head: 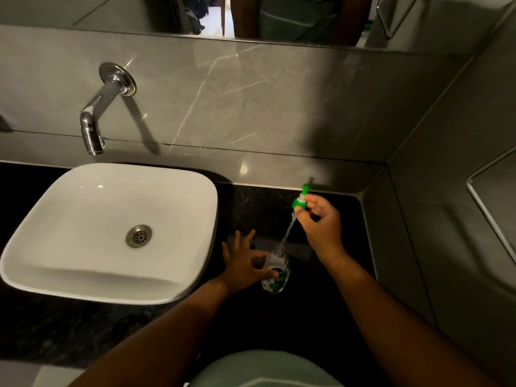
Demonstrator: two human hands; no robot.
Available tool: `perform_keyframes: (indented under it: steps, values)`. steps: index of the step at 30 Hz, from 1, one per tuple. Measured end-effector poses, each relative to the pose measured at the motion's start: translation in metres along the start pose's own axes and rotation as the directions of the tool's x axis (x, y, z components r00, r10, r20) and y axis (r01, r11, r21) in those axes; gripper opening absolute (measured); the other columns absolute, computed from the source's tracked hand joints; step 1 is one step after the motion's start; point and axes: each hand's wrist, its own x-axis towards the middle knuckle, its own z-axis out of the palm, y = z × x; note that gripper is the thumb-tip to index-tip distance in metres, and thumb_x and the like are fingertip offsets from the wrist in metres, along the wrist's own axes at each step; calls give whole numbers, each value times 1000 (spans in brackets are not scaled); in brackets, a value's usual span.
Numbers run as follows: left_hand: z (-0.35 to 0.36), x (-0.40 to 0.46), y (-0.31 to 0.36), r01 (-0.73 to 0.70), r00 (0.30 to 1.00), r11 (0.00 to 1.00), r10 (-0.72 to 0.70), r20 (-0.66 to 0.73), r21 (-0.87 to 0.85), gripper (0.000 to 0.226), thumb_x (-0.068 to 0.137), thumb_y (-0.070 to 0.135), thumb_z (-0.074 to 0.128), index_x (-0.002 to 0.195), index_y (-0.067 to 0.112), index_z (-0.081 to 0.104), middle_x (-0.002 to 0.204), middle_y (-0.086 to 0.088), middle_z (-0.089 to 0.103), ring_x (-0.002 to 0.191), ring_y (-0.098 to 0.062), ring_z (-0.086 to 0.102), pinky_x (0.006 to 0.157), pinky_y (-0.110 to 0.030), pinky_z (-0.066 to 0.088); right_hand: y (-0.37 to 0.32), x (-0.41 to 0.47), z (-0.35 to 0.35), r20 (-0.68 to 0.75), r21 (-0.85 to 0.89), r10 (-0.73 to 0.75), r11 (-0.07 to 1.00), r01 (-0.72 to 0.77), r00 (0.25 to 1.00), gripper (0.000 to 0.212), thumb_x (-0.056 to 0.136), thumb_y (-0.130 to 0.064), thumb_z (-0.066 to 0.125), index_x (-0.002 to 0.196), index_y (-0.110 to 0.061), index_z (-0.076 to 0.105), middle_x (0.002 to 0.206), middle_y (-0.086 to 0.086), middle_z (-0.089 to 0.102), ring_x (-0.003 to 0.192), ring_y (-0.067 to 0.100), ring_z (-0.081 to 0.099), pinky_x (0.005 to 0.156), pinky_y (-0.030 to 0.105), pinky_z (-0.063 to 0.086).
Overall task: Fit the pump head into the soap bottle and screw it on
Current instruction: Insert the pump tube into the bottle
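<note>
The pump head (pixel 300 201) tilts, its tube slanting down-left to the mouth of the soap bottle (pixel 275 276), which stands just right of the basin (pixel 83 286). My right hand (pixel 321 222) pinches its green collar. My left hand (pixel 244 265) clasps the bottle with thumb and forefinger.

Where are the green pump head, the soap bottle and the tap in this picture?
green plastic pump head (pixel 298 203), head view, on its screw collar.
clear soap bottle with a green label (pixel 279 263), head view, on its clear shoulder.
chrome wall tap (pixel 91 135), head view, on its spout end.

Soap bottle (pixel 277 284) label unreadable (too blurred).
</note>
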Motion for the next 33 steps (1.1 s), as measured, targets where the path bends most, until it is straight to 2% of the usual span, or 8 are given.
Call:
perform_keyframes:
  steps: [3,9,14,18,25,29,31,33]
  values:
    - [3,1,-5,-7,1000,1000,7,-12,18,38,50,89,59,84,77,49,159,11,7,133,-3,-29,85,-34,-43,7,-7,3,14,-97,11,995,-9,1000,28,79,-10,70,107,-14,66,97,-2,68,85,4,62,69,12,51]
    - [8,2,-7,9,999,999,-7,-38,33,41,48,91,57,87,79,47,159,10,7,135,-5,-28,89,-39,-40,36,-27,3,159,-296,26,955,23,987,31,75,-22,75,105,-21,67,97,-4,68,88,11,64,80,30,54]
    - [10,3,-6,6,1000,999,-5,-27,47,40,51,90,57,88,81,43,159,10,8,136,-4,-24,93,-44,-36,47,-41,3,177,-246,15,969,29,984,30,76,-24,75,93,-41,59,92,-18,64,88,-5,61,75,13,49]
    - [11,3,-8,-2,1000,999,4,-24,52,40,52,90,57,89,82,43,158,11,9,132,1,-23,93,-44,-36,47,-43,2,176,-232,8,972,34,984,28,76,-22,75,95,-34,59,92,-19,63,89,-7,59,73,6,46]
    - [13,3,-7,11,999,999,-10,-35,33,42,51,90,57,90,80,44,158,12,11,132,5,-22,94,-44,-35,49,-39,0,226,-281,10,958,56,974,25,69,-27,79,84,-32,61,85,-13,66,83,1,63,74,18,51]
    - [11,3,-2,37,998,999,-36,-52,22,46,50,88,60,93,77,47,158,11,13,140,-5,-14,99,-50,-30,55,-47,0,276,-317,84,948,8,958,25,65,-30,80,81,-30,61,83,-12,65,80,0,61,73,26,50]
    - [12,2,0,40,997,999,-39,-64,27,55,51,86,61,102,68,54,158,11,14,141,-6,-12,101,-52,-29,56,-48,-1,273,-318,88,948,3,958,29,64,-35,80,81,-35,57,88,-13,65,85,1,60,74,25,49]
    - [12,1,0,53,996,998,-51,-75,27,60,52,85,62,107,59,58,158,11,15,141,-7,-12,101,-52,-29,54,-46,-3,321,-294,114,956,-16,940,42,66,-37,80,100,-41,56,107,-14,64,100,-1,58,83,20,47]
